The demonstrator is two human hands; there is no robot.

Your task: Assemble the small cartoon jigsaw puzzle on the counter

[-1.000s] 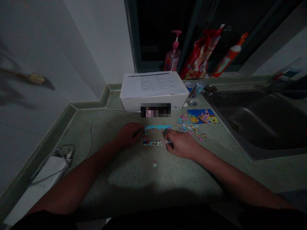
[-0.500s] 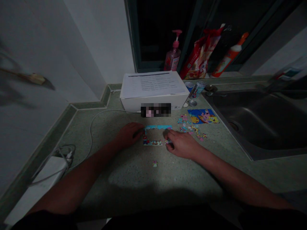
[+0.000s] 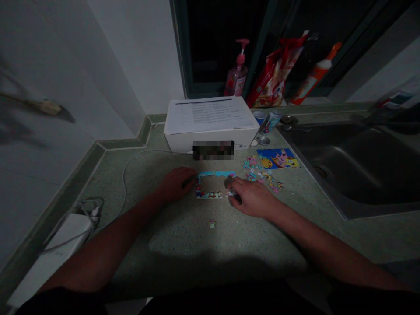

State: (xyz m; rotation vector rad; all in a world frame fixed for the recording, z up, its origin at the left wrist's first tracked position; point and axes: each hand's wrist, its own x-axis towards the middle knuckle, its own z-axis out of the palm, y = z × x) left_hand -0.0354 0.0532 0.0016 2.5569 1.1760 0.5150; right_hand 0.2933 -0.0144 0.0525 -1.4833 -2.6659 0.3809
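Note:
On the counter lies a partly joined jigsaw border [image 3: 213,195], with a light blue top edge and a colourful left and bottom edge around a bare middle. My left hand [image 3: 179,183] rests at its left side, fingers stretched out against the upper left corner. At the lower right corner my right hand [image 3: 252,197] pinches a small puzzle piece [image 3: 229,193], just apart from the bottom row. Its fingertips partly cover that piece and the right side. One loose puzzle piece [image 3: 212,223] lies nearer to me, below the border.
Several loose pieces [image 3: 262,176] lie right of the border, beside a blue cartoon picture card [image 3: 278,158]. Behind stands a white box [image 3: 210,118] with a printed sheet on top. A steel sink [image 3: 341,210] is at right; a cable [image 3: 124,183] and power strip [image 3: 70,236] are at left.
My right hand has shifted very slightly to the right, with the puzzle piece still between its fingers. My left hand stays at the border's left side.

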